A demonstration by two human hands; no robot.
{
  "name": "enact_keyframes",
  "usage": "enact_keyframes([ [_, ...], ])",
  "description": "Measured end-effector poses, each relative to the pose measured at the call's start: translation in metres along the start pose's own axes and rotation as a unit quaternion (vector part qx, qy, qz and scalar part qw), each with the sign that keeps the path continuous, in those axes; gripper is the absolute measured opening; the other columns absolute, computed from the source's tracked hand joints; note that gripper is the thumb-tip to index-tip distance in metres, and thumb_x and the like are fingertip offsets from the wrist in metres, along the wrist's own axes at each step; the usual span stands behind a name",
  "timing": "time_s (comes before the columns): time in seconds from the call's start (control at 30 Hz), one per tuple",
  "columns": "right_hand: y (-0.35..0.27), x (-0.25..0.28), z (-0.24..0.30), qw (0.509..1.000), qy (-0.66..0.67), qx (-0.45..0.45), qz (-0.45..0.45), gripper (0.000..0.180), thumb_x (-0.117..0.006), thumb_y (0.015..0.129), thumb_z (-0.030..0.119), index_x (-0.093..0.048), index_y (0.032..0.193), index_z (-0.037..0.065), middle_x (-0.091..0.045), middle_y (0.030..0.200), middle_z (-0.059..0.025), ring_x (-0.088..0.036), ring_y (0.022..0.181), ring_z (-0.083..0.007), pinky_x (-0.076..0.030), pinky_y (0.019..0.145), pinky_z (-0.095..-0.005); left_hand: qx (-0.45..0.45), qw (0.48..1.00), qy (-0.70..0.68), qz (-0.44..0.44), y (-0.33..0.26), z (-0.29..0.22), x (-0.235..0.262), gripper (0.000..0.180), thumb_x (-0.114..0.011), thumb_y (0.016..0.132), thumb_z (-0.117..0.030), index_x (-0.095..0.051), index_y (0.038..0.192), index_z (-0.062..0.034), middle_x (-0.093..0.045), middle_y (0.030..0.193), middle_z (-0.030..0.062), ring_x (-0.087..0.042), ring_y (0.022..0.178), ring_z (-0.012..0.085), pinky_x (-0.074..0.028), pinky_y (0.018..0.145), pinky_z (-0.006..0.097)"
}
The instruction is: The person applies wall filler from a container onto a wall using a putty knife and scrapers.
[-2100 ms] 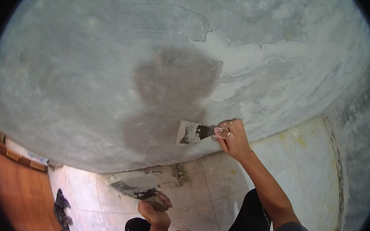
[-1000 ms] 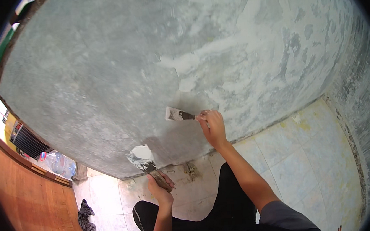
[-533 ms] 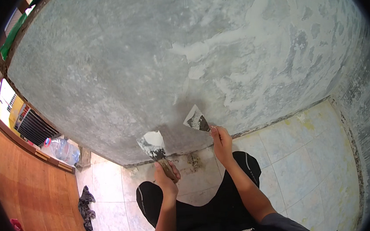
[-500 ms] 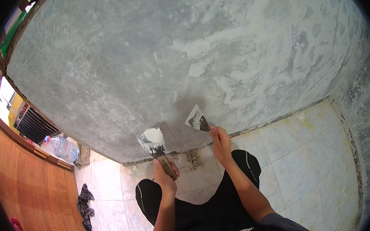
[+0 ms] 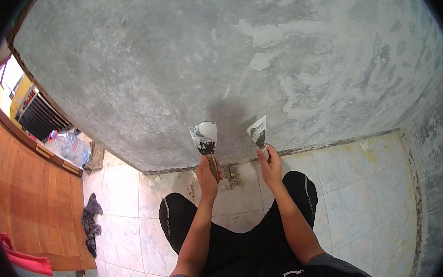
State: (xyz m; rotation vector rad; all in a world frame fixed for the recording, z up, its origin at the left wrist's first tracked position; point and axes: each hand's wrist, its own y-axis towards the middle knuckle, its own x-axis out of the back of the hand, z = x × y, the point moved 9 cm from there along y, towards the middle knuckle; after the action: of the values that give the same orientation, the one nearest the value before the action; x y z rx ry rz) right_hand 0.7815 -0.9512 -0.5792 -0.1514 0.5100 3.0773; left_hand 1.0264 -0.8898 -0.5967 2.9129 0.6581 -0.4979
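My left hand (image 5: 207, 180) is closed round the brown handle of a wider putty knife (image 5: 204, 138), whose blade points up and carries a lump of white putty. To the right, my right hand (image 5: 271, 169) grips a smaller putty knife (image 5: 258, 131) with white smears on its blade. Both blades stand side by side in front of the grey wall (image 5: 139, 87), a hand's width or so apart. Pale patches of filler (image 5: 296, 31) spread over the wall's upper right part. Whether either blade touches the wall I cannot tell.
Crumbs of debris (image 5: 231, 177) lie on the tiled floor (image 5: 117, 199) by the wall's foot. At left are a wooden door (image 5: 33, 190), a red cloth (image 5: 25, 258), a dark crumpled cloth (image 5: 91, 221) and a large clear water bottle (image 5: 72, 147). Another wall (image 5: 440, 173) rises at right.
Both putty knives have moved up in the view; the wider one also went right. The smaller one shifted right and its blade turned from leaning left to leaning right. The view has shifted slightly.
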Motion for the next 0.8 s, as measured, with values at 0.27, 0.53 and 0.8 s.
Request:
enact_keyframes([
  [0.27,-0.019,-0.017,0.025,0.971,-0.189,0.141,0.036,0.028,-0.079,0.093,0.016,-0.070,0.110,-0.005,-0.071,0.093,-0.0167,-0.066,0.079,-0.0209,-0.051,0.070,-0.0314,0.012,0.999,0.044,0.000,-0.012,0.006,0.010,0.054,-0.039,0.113,-0.045,-0.065,0.092,-0.0024,-0.055,0.064,-0.0007,-0.047,0.049,0.0073,-0.037,0.046,0.024],
  [0.53,-0.020,-0.047,0.041,0.966,-0.195,0.166,0.032,0.029,-0.081,0.091,0.018,-0.072,0.106,-0.005,-0.072,0.088,-0.0190,-0.068,0.072,-0.0282,-0.052,0.066,-0.0340,-0.045,0.995,0.089,0.018,-0.006,0.009,0.015,0.051,-0.043,0.113,-0.039,-0.065,0.088,-0.0012,-0.051,0.062,-0.0019,-0.043,0.050,0.0057,-0.036,0.047,0.024],
  [0.8,-0.028,-0.053,0.038,0.967,-0.211,0.128,0.059,0.032,-0.081,0.092,0.018,-0.071,0.107,-0.008,-0.070,0.081,-0.0164,-0.061,0.065,-0.0200,-0.047,0.060,-0.0311,-0.076,0.996,0.027,-0.024,-0.001,0.003,0.038,0.053,-0.044,0.112,-0.045,-0.063,0.088,-0.0012,-0.055,0.064,0.0020,-0.046,0.047,0.0089,-0.038,0.044,0.025],
])
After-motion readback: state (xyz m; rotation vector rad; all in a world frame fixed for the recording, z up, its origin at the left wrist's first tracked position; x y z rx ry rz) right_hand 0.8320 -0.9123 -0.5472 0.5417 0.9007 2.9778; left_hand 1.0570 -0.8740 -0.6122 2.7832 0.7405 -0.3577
